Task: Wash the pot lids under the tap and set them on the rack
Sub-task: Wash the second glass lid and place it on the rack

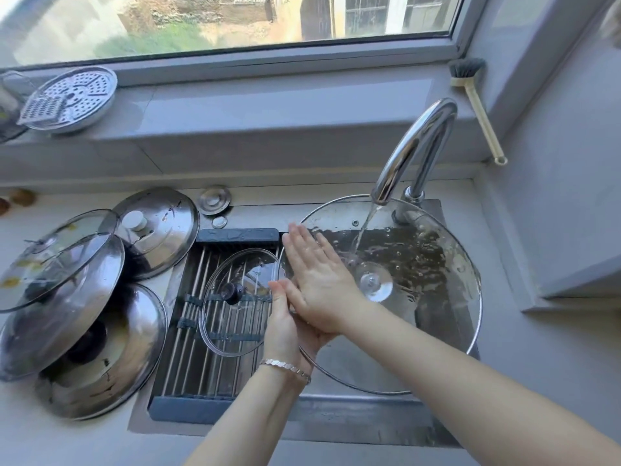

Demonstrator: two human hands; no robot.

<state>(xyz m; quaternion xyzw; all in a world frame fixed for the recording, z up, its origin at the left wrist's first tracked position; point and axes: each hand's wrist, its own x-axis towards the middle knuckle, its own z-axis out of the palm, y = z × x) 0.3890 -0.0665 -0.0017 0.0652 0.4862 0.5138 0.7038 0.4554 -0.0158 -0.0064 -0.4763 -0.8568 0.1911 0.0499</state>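
Small lid (232, 334) on rack (188, 348). My left hand (284, 326) apparently grips the large lid (426, 297); right hand (319, 284), flat, rubs it. Four stacked lids (84, 351) pending.

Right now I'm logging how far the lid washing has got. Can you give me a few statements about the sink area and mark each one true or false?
1. Water runs from the tap onto the large glass lid. True.
2. The right hand grips the brush. False: it lies flat on the large glass lid, and the brush leans in the window corner.
3. A small glass lid lies on the rack. True.
4. The rack holds three lids. False: only the small glass lid is on it, and the stacked lids sit on the counter beside it.
5. The left hand holds the large glass lid by its rim. True.
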